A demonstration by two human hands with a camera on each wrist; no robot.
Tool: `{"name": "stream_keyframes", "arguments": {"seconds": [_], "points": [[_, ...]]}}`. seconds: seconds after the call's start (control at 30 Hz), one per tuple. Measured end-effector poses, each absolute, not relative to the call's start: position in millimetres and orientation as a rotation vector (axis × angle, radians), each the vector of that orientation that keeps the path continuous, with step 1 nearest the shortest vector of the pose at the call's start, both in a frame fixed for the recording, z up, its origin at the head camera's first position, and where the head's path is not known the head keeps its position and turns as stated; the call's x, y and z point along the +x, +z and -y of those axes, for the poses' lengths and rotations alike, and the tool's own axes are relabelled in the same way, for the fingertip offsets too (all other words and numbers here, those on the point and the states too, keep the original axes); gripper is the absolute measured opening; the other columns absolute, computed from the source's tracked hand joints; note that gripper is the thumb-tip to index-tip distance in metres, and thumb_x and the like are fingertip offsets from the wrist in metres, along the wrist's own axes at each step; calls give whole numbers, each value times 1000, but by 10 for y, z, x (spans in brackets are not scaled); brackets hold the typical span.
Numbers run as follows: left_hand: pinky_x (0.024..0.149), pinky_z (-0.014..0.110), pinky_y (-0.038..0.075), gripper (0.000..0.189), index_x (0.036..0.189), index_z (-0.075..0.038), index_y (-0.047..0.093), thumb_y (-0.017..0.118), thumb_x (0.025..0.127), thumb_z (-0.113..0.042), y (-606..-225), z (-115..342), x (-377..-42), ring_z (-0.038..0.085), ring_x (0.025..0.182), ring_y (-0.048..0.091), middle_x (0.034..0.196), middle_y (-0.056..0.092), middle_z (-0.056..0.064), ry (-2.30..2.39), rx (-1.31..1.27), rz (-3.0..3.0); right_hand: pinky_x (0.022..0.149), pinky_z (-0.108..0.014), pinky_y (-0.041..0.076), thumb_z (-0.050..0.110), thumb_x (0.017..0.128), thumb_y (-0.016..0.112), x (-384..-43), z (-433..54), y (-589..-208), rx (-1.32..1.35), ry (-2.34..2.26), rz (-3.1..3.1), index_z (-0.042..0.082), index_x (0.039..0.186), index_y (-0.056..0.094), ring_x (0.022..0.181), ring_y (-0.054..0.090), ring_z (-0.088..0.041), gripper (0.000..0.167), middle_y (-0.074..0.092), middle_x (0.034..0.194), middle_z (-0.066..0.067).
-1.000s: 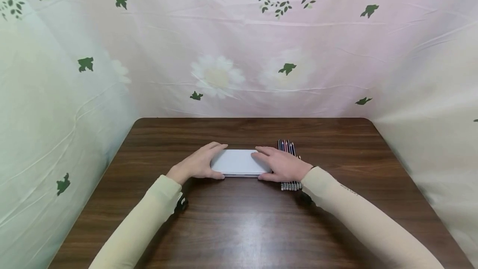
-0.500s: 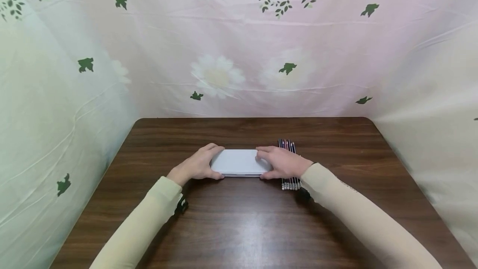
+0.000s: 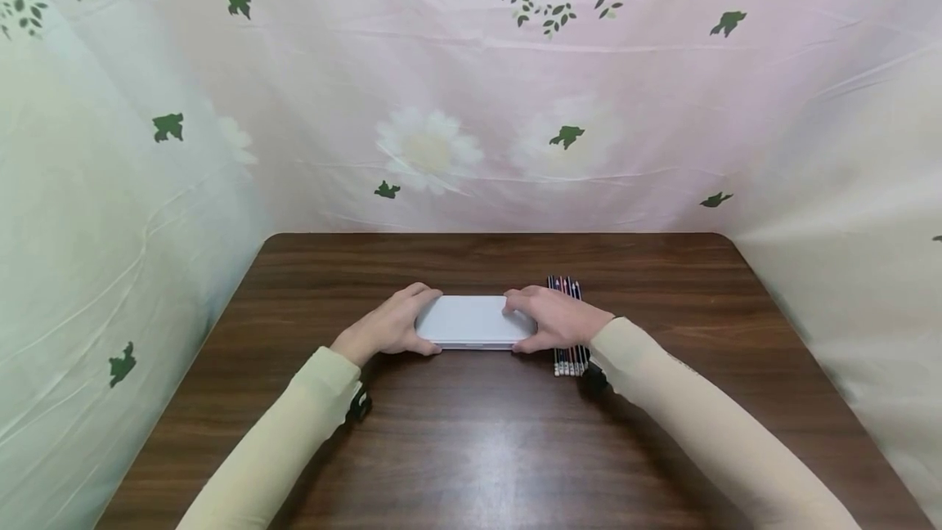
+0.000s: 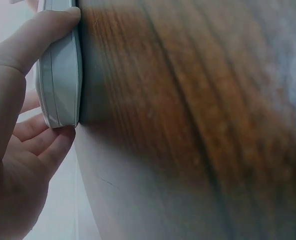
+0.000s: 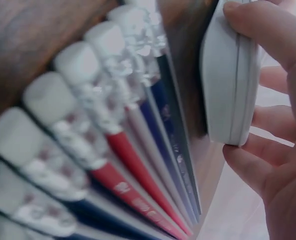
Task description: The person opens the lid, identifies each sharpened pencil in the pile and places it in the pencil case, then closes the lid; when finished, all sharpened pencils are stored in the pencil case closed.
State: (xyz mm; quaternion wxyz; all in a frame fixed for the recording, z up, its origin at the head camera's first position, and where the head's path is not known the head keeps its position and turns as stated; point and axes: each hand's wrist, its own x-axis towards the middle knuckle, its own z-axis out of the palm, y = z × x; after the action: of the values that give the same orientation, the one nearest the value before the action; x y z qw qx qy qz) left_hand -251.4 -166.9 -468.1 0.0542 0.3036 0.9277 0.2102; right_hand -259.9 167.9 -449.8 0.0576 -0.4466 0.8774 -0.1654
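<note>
A flat white case [image 3: 472, 320] with rounded edges lies closed on the table. A seam runs along its side in both wrist views. My left hand [image 3: 392, 323] grips its left end, with the thumb at the front edge and the fingers at the back. In the left wrist view the case end [image 4: 63, 85] sits between thumb and fingers. My right hand [image 3: 557, 319] holds the other end the same way, its index finger bent over the lid. Beneath that hand and wrist lies a row of pencils [image 3: 570, 366], partly hidden by it.
White erasers in silver ferrules [image 5: 78, 62] cap the pencils, whose bodies are red, dark blue and black. They lie side by side, right of the case. A patterned cloth [image 3: 471, 105] hangs behind the brown wooden table [image 3: 471, 440] and along its sides.
The right hand's index finger has drawn back and bent on the lid, and its thumb has shifted slightly right. The left fingers have slid back a little. The case has stayed in place.
</note>
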Motion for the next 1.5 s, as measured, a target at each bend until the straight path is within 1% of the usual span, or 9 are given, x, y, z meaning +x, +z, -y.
{"name": "stream_keyframes", "arguments": {"seconds": [0.47, 0.7, 0.77, 0.93, 1.0, 1.2, 1.33, 1.43, 1.5], "points": [[101, 40, 55, 95, 149, 1, 52, 94, 76, -41, -4695, 1661, -2515, 25, 118, 60, 137, 59, 14, 619, 950, -2843, 71, -24, 58, 34, 83, 88, -2676, -1652, -4459, -1343, -530, -2607, 10, 119, 67, 97, 67, -17, 48, 70, 113, -7], [101, 41, 55, 96, 150, 0, 51, 95, 75, -41, -4672, 1666, -2556, 25, 118, 60, 139, 58, 14, 641, 979, -2831, 68, -22, 56, 33, 86, 84, -2709, -1684, -4361, -1320, -591, -2552, 11, 119, 70, 82, 65, -4, 42, 75, 109, 4], [102, 42, 55, 97, 151, 0, 51, 95, 75, -41, -4679, 1678, -2557, 26, 120, 59, 140, 58, 14, 673, 978, -2821, 74, -25, 57, 34, 88, 83, -2707, -1705, -4351, -1293, -618, -2535, 11, 123, 70, 88, 65, -4, 45, 75, 115, 4], [110, 46, 50, 105, 158, -5, 44, 94, 76, -47, -4727, 1734, -2536, 27, 130, 55, 148, 53, 12, 763, 907, -2758, 101, -38, 56, 43, 95, 78, -2711, -1803, -4338, -1254, -700, -2512, 11, 135, 68, 120, 65, -13, 52, 68, 137, -1], [114, 47, 47, 106, 161, -7, 40, 93, 78, -47, -4741, 1759, -2533, 27, 134, 53, 152, 51, 11, 800, 871, -2729, 104, -40, 54, 45, 97, 75, -2716, -1846, -4331, -1264, -719, -2519, 12, 135, 68, 125, 62, -16, 51, 66, 139, -2], [121, 50, 40, 106, 164, -10, 33, 91, 82, -41, -4747, 1824, -2542, 29, 144, 46, 159, 46, 12, 868, 814, -2670, 80, -34, 54, 40, 100, 72, -2749, -1930, -4311, -1294, -788, -2556, 15, 128, 72, 95, 59, -20, 37, 65, 121, 2], [118, 50, 44, 110, 165, -9, 31, 94, 79, -37, -4715, 1842, -2535, 32, 141, 51, 160, 46, 13, 950, 753, -2638, 84, -35, 57, 34, 104, 68, -2796, -1950, -4304, -1295, -837, -2585, 16, 124, 71, 96, 62, -15, 27, 68, 116, 5], [114, 50, 49, 108, 161, -8, 35, 97, 77, -32, -4716, 1842, -2530, 33, 134, 58, 150, 55, 15, 1047, 740, -2613, 88, -35, 59, 31, 106, 65, -2829, -1951, -4298, -1235, -909, -2632, 17, 121, 67, 101, 65, -11, 21, 70, 114, 6], [113, 48, 50, 106, 158, -9, 36, 98, 75, -31, -4734, 1838, -2524, 30, 133, 58, 143, 61, 13, 1079, 729, -2615, 85, -35, 60, 28, 108, 63, -2844, -1951, -4301, -1196, -967, -2674, 16, 121, 64, 99, 66, -10, 18, 71, 111, 5]]}}
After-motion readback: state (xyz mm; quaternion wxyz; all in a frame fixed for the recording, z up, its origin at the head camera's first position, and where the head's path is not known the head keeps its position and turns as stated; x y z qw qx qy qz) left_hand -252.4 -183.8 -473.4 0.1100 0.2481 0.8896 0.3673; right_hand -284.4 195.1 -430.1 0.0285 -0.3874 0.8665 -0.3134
